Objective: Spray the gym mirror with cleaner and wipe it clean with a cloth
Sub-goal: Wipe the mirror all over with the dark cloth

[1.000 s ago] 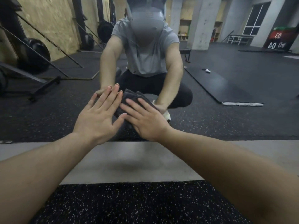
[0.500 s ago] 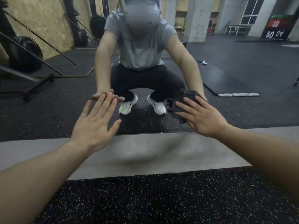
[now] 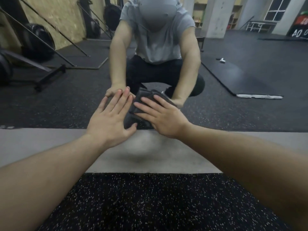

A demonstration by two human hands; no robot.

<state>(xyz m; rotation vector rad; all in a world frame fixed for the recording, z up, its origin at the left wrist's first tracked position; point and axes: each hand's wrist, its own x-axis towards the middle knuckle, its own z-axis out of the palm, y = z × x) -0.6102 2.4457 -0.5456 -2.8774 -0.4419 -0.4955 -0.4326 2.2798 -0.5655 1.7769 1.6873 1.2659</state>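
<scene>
Right hand (image 3: 164, 120) flat on the dark cloth (image 3: 138, 105), fingers straight and spread, pressing it against the mirror (image 3: 66, 100) low down, just above the glass's bottom edge. Left hand (image 3: 110, 120) beside it, palm flat on the glass, fingers straight and together, holding nothing; its thumb tip sits at the cloth's lower edge. The hands are nearly touching. Grey ledge (image 3: 41, 147) runs under the mirror, speckled black floor mat (image 3: 150, 205) below that. Reflection shows a crouching person in a grey shirt.
</scene>
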